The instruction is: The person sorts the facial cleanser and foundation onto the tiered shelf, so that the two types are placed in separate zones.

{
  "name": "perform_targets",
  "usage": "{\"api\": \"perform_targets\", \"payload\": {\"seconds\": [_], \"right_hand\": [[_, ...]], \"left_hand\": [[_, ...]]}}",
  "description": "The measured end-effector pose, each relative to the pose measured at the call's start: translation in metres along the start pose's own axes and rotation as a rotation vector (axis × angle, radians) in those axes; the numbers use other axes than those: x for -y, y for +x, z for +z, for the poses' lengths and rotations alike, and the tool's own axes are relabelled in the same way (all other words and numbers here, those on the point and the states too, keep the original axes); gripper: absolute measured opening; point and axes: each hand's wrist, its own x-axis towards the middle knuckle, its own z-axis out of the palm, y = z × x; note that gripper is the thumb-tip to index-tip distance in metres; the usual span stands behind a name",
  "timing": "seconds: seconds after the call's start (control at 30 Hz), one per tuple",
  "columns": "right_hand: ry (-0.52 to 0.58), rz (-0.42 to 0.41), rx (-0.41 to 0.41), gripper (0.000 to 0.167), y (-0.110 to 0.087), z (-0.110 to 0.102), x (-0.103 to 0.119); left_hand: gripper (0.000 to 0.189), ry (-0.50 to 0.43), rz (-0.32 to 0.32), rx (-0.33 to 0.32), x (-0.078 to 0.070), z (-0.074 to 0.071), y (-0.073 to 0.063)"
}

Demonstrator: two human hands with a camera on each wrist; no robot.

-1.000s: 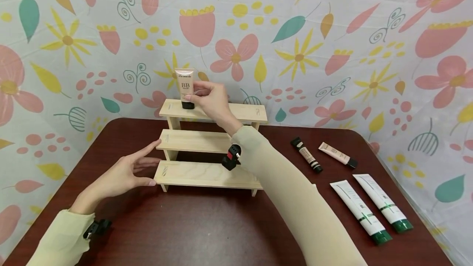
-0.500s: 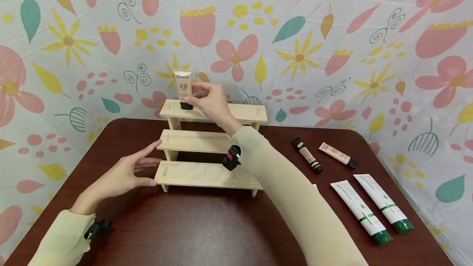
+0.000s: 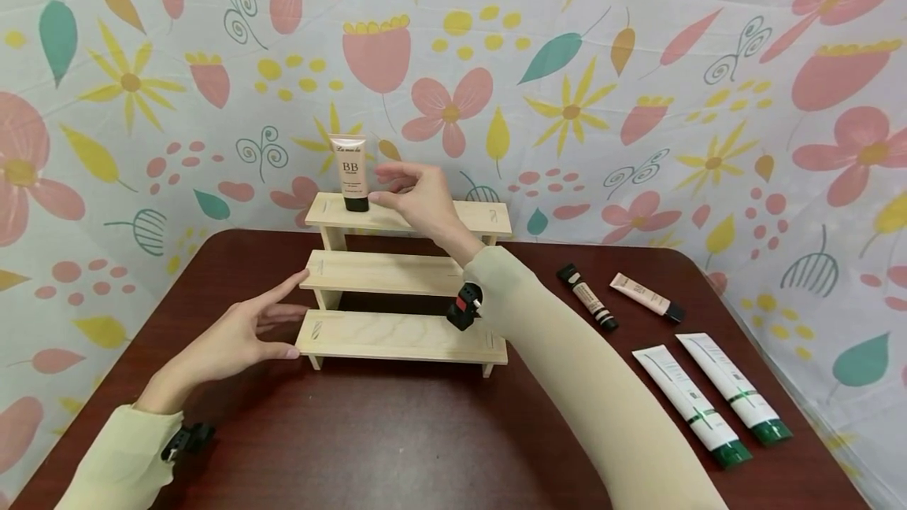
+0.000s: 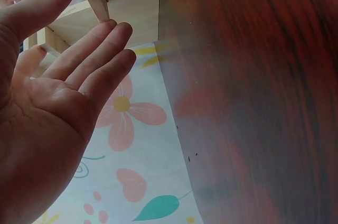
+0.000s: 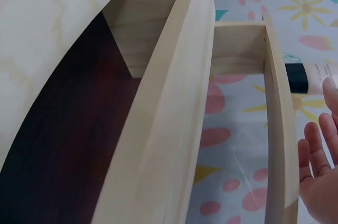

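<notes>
A BB cream tube (image 3: 351,173) stands upright on its black cap at the left end of the top step of a three-step wooden display rack (image 3: 404,337). Just to its right is my right hand (image 3: 425,199), fingers loosely bent and holding nothing, thumb tip close to the cap. In the right wrist view the same tube (image 5: 319,78) shows behind the top board, beside the right hand (image 5: 322,176). My left hand (image 3: 230,337) touches the rack's left side with straight fingers and thumb; the left wrist view shows its open palm (image 4: 58,102).
On the right of the dark wooden table (image 3: 368,439) lie a black-and-beige tube (image 3: 588,296), another pink BB tube (image 3: 646,296) and two white tubes with green caps, one nearer (image 3: 687,400) and one farther right (image 3: 733,384). A floral cloth (image 3: 453,38) hangs behind.
My right hand shifts the BB cream tube slightly left on the top step, then lets go and draws back to the right. The left hand stays put.
</notes>
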Motion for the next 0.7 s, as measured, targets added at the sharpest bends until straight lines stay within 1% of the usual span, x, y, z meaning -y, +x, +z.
{"api": "perform_targets", "payload": {"seconds": [0.1,0.43,0.7], "right_hand": [[-0.009,-0.01,0.004,0.038,-0.004,-0.011,0.0],[-0.051,-0.056,-0.019,0.037,-0.023,-0.057,0.0],[-0.097,-0.067,-0.062,0.034,-0.042,-0.093,0.0]], "left_hand": [[0.112,0.0,0.002,-0.002,-0.001,0.0,-0.001],[0.112,0.012,-0.001,0.001,-0.002,0.0,-0.002],[0.112,0.013,-0.001,0.005,-0.002,0.0,0.0]]}}
